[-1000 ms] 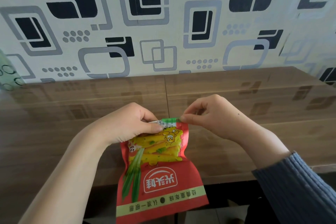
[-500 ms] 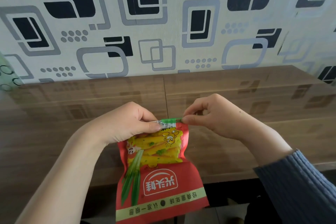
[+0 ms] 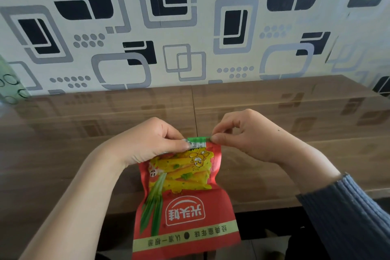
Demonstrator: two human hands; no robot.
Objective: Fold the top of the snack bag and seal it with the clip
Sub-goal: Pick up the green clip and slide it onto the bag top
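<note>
A red snack bag (image 3: 185, 207) with yellow and green print lies on the wooden table (image 3: 295, 124), its bottom end hanging over the near edge toward me. The bag's far end is folded over into a narrow green and white strip (image 3: 197, 141). My left hand (image 3: 147, 143) pinches the left part of that fold with thumb and fingers and covers the bag's left corner. Thumb and forefinger of my right hand (image 3: 249, 133) pinch the fold's right end. No clip shows anywhere in view.
A wall (image 3: 190, 27) with black and grey patterned paper rises right behind the table. A green patterned object (image 3: 8, 82) stands at the far left edge. A seam (image 3: 195, 112) in the tabletop runs toward the fold. Below the near edge it is dark.
</note>
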